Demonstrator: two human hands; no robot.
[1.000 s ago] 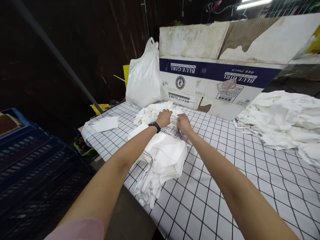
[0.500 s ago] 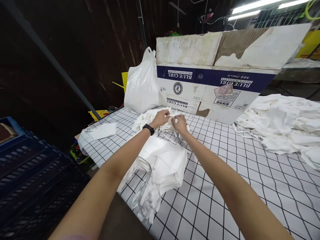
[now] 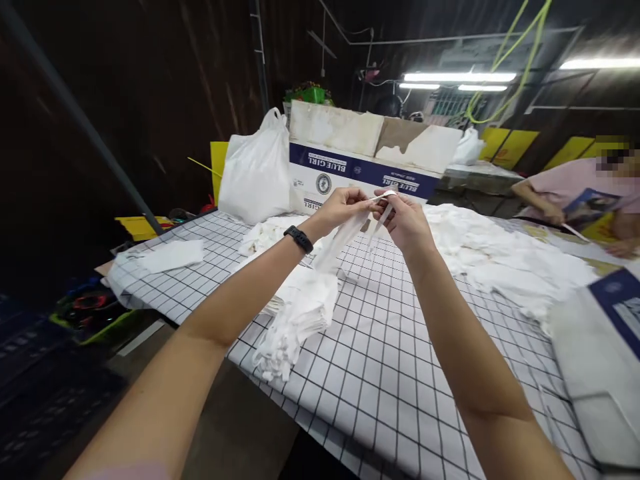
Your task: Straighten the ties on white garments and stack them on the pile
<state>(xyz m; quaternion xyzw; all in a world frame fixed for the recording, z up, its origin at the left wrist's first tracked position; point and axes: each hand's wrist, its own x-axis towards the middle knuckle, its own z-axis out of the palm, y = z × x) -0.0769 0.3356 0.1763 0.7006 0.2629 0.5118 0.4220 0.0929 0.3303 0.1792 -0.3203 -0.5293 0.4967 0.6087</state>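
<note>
My left hand (image 3: 340, 210) and my right hand (image 3: 407, 223) are raised over the table, close together. Both pinch a thin white cloth strip (image 3: 377, 198), and its loose parts hang down blurred between them. Below my left forearm lies a stack of white cloth pieces (image 3: 313, 303), with a bunch of strips (image 3: 277, 353) spilling toward the table's near edge. Another small heap of white cloth (image 3: 263, 233) sits behind my left wrist, partly hidden by it.
A white plastic bag (image 3: 257, 173) and a cardboard box (image 3: 340, 123) stand at the back of the checked table (image 3: 370, 393). A large white cloth pile (image 3: 500, 247) lies to the right, near another box (image 3: 600, 373). Across from it, a person (image 3: 580, 187) handles something.
Both hands have lifted from the small heap with a white strip, moving up and right. The view has turned right, bringing the other person and the second box into sight.
</note>
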